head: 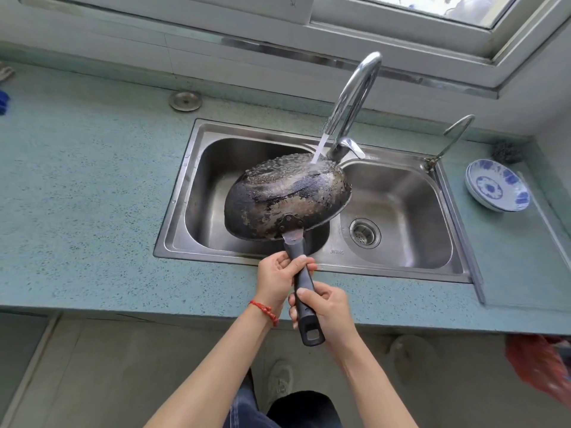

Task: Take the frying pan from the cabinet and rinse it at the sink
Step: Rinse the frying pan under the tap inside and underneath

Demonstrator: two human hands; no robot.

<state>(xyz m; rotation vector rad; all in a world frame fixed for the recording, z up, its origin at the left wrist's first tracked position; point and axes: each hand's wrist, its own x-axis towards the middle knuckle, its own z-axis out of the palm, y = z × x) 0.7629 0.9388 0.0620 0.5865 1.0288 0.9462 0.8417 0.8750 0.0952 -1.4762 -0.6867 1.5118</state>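
The blackened frying pan [285, 197] hangs upside down and tilted over the left basin of the steel double sink [185, 193]. Water runs from the curved chrome tap [355, 97] onto the far edge of the pan's scorched underside. Both of my hands grip the pan's black handle [304, 288]. My left hand [278, 279], with a red string bracelet on the wrist, holds the handle nearer the pan. My right hand [327, 310] holds it nearer the free end, where a hanging hole shows.
A stack of blue-and-white bowls [496, 189] sits on the teal counter [86, 186] right of the sink. A small second tap [451, 140] stands at the sink's back right corner. A round metal cap [185, 101] lies behind the left basin. A red bag [540, 366] hangs at lower right.
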